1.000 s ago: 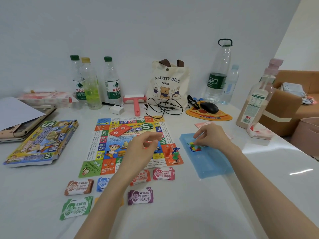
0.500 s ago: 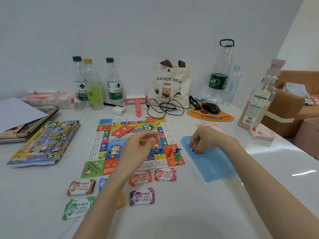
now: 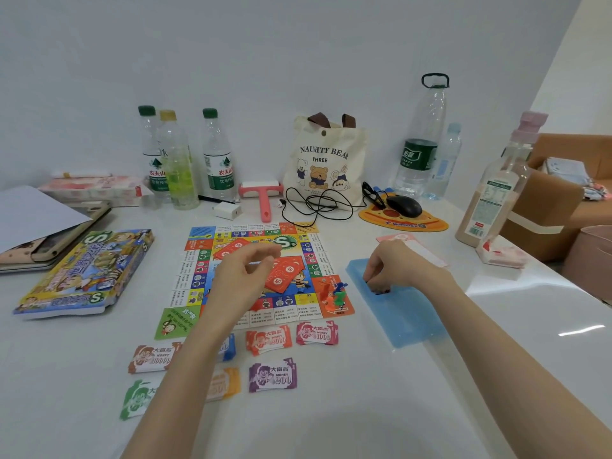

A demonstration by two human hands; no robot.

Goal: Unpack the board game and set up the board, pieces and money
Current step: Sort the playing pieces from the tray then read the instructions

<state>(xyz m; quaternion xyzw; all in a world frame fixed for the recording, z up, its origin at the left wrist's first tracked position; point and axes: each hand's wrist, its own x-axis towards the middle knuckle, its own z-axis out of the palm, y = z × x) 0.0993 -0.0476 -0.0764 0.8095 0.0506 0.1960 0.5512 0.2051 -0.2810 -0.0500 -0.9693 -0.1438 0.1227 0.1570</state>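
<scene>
The colourful game board (image 3: 193,276) lies flat mid-table. On it are a red card stack (image 3: 286,273), a second red stack (image 3: 233,248) and several pawns (image 3: 334,294) on the orange corner square. My left hand (image 3: 241,279) hovers over the board with loosely curled fingers, holding nothing that I can see. My right hand (image 3: 397,270) is curled, fingertips down in the blue tray (image 3: 407,323), closing on small pieces (image 3: 381,291) that are mostly hidden. Several money stacks lie in front of the board, among them the brown (image 3: 152,357), red (image 3: 268,339), pink (image 3: 318,332) and purple (image 3: 273,376) stacks.
The game box (image 3: 89,273) lies left of the board, beside a tablet under paper (image 3: 36,220). Along the wall stand water bottles (image 3: 178,167), a lint roller (image 3: 263,197), a tote bag (image 3: 326,160), a cable and a mouse (image 3: 404,207) on its mat. A tall bottle (image 3: 490,200) stands right.
My right hand has curled tighter over the small pieces in the tray, hiding them. My left hand has drawn back slightly, and the red card stack now lies uncovered on the board.
</scene>
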